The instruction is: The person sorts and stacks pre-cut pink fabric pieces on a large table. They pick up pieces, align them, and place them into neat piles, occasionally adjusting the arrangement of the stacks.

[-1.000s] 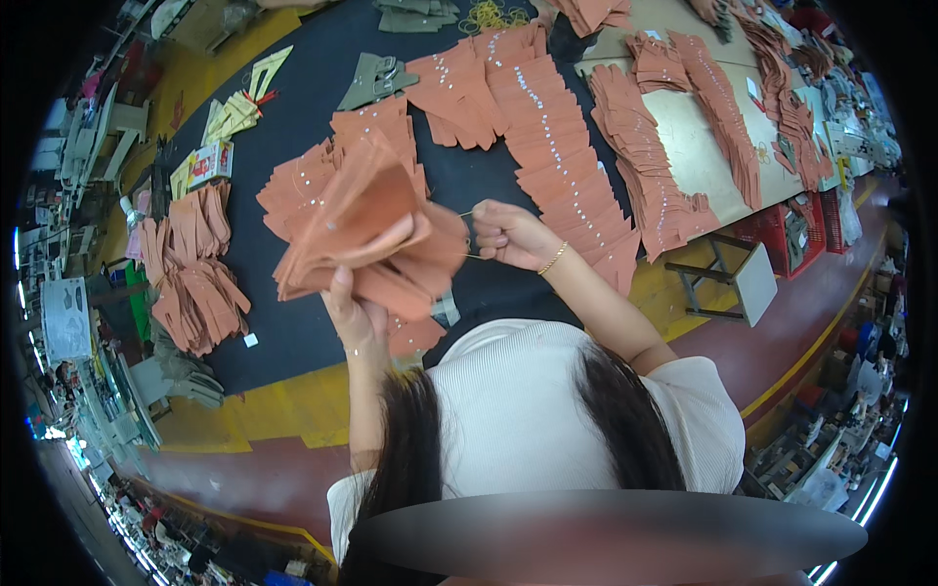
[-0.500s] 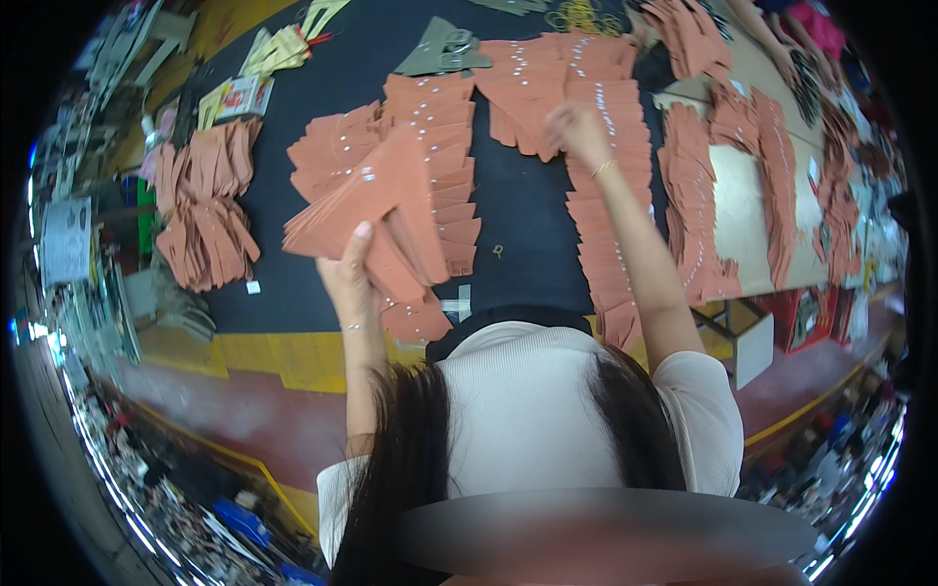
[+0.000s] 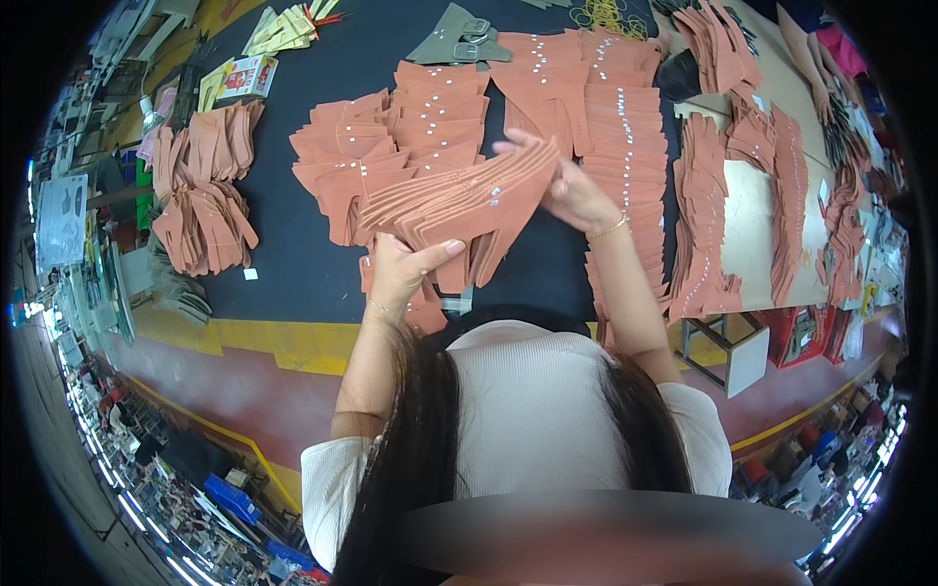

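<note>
A fanned stack of terracotta, leather-like cut pieces is held up over the dark table. My left hand grips its lower left edge, thumb on the front and fingers tucked behind. Around the stack's right end is my right hand, its thumb side against the pieces and some fingertips showing beyond the top edge. A small white sticker marks the front piece. Behind the stack, overlapping rows of like pieces lie on the table, partly hidden by it. Another long row runs to the right of my right hand.
Green pieces with buckles lie at the back, beside yellowish bands. Far left are more terracotta piles and a small box. On the right, further rows cover a pale board, with another person's arm beyond.
My right hand has come down and left from the far rows to the held stack. The stack is now turned and fanned between both hands. My left hand has shifted slightly right.
</note>
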Available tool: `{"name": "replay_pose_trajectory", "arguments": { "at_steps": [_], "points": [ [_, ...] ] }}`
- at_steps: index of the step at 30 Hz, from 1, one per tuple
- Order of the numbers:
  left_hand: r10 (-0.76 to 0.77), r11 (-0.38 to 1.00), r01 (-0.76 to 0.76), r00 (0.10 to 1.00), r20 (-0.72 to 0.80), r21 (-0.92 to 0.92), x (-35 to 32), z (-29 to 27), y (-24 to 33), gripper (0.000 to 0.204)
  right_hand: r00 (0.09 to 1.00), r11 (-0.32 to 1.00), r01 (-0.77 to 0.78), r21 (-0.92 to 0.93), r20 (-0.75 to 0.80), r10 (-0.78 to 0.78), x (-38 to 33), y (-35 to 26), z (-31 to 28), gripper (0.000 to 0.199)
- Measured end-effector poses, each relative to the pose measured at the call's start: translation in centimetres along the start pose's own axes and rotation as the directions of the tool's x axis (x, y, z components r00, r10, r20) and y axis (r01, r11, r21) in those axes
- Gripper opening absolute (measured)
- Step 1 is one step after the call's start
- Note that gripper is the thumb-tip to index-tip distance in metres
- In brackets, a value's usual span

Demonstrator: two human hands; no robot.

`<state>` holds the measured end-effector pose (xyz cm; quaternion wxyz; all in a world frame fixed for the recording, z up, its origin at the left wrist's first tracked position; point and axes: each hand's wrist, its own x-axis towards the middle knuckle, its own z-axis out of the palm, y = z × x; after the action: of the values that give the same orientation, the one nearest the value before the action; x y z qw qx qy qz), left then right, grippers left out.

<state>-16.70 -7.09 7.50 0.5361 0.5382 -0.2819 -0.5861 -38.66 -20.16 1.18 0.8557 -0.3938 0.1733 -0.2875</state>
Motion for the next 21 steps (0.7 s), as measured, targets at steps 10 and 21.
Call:
{"name": "replay_pose_trajectory", "arguments": {
  "at_steps": [10,21],
  "points": [
    [0.023,0.962,-0.002,0.997,0.076,-0.273,-1.6,1.9,-1.9,0.06,0.85,0.945,0.273,-0.181,-0.414,-0.325,-4.8,1.6,6.9,0.077],
    [-0.114,0.886,0.084,0.993,-0.04,-0.455,-3.1,4.0,-1.8,0.061,0.634,0.723,0.335,-0.604,-0.424,-0.647,-8.0,2.7,9.5,0.067]
  ]
}}
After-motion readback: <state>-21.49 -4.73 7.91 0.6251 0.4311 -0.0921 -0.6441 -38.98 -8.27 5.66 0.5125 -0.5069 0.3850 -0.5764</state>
